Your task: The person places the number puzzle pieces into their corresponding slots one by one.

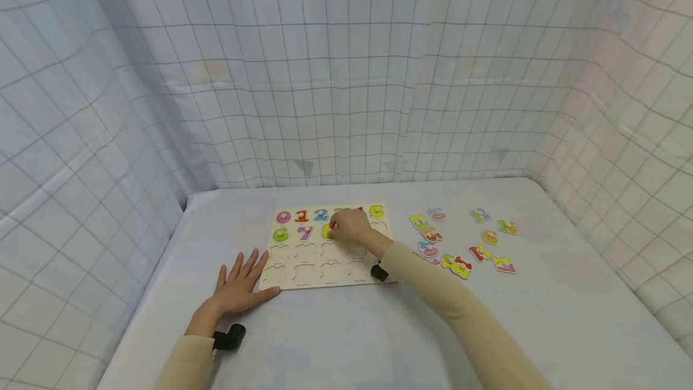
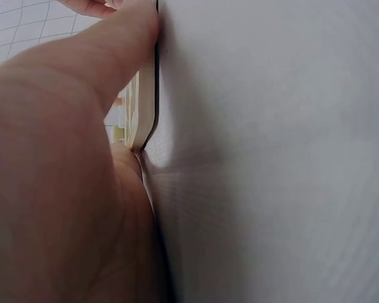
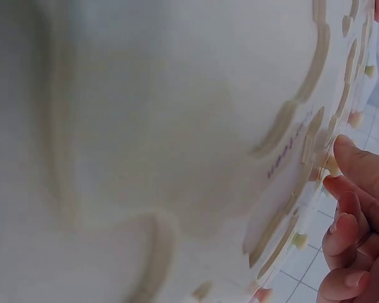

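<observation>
1. Looking in remotely, I find the puzzle board (image 1: pixel 314 242) left of centre on the white worktop (image 1: pixel 335 342), nearer its far edge; the worktop's near edge is cut off.
2. My right hand (image 1: pixel 349 225) is over the board, thumb and index finger pinching the knob of a yellow piece (image 1: pixel 325 231) in the second row. The hand covers much of that piece, so I cannot tell whether it sits fully in its recess.
3. My left hand (image 1: pixel 238 290) lies with fingers spread around the board's near-left corner, thumb against the near edge. It grips nothing, and the two hands are well apart.
4. Along the board's far edge I read 0, 1, 2 and 5; the pieces between 2 and 5 are partly hidden behind my right hand. A green 6 and a pink 7 sit nearer, with bare recesses below them.
5. Loose number pieces (image 1: pixel 431 234) are scattered between the board and the worktop's right edge, some overlapping; one is partly hidden by the right sleeve (image 1: pixel 471 312).
6. My right wrist view is mostly blurred board, its purple lettering (image 3: pixel 290 148) too slanted to read completely. The left wrist view is largely filled by palm and worktop, with only a sliver of board edge.
</observation>
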{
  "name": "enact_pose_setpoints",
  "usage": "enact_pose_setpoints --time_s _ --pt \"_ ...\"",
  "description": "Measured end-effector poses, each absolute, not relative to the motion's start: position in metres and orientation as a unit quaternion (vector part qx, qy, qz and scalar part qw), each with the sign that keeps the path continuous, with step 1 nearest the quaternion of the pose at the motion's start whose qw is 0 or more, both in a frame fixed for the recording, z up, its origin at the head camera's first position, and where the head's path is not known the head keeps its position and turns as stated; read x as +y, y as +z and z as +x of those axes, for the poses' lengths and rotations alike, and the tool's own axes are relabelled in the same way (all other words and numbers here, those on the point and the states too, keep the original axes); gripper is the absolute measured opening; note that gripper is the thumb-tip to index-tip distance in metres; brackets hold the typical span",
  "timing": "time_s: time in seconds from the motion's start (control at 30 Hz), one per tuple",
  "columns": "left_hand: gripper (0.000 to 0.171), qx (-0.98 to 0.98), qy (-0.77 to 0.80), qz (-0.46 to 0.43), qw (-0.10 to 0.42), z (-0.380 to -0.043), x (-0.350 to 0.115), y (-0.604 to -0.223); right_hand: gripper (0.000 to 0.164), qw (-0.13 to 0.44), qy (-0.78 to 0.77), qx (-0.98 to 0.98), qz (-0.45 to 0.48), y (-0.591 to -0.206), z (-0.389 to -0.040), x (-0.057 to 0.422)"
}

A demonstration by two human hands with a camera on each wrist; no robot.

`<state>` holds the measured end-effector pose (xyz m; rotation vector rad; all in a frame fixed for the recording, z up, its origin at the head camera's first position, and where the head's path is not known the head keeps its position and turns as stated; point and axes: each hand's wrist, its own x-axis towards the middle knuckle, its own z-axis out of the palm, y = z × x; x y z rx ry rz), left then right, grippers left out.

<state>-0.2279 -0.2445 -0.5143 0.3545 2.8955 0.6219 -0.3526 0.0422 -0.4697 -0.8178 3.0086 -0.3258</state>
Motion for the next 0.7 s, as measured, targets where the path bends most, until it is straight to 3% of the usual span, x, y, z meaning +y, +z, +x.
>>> enact_pose_setpoints --time_s 0.4,0.7 --pt "0.099 0.966 0.210 0.126 0.077 -0.230 -0.247 -0.516 0.022 -0.023 -0.153 0.955 -0.255 -0.451 -0.327 0.098" --pt "0.100 0.966 0.212 0.126 0.082 -0.229 -0.244 -0.514 0.037 -0.031 -0.171 0.983 -0.064 -0.437 -0.317 0.209"
